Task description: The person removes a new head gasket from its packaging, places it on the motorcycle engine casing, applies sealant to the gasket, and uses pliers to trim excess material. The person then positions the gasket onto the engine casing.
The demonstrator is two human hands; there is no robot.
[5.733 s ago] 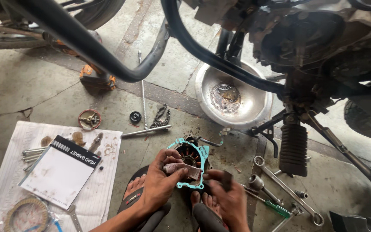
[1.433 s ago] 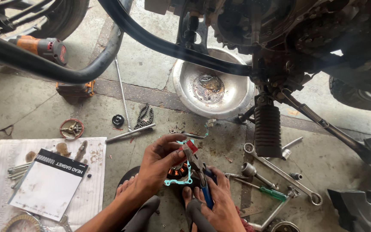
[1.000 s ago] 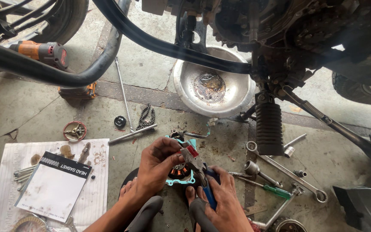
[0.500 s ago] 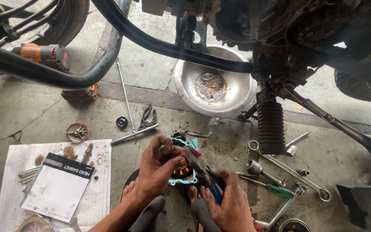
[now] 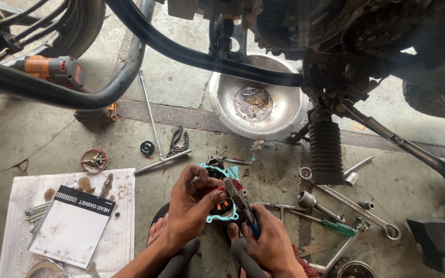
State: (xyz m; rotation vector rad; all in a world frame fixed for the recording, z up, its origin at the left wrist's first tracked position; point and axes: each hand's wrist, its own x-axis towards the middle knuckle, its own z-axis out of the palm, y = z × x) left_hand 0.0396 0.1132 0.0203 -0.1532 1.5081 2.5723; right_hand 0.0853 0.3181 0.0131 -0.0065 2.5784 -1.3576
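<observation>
An engine cover [image 5: 221, 198] edged by a teal gasket [image 5: 213, 219] is gripped and steadied by the left hand [image 5: 190, 206], low between the knees on the concrete floor [image 5: 37, 136]. Blue-handled pliers [image 5: 239, 200] are clasped in the right hand [image 5: 270, 243]; since half a second ago their nose has been brought onto the red fitting at the cover's middle, so work on that fitting appears under way. Beyond the hands stands a steel basin [image 5: 257, 100]; spanners [image 5: 354, 206] lie to the right.
</observation>
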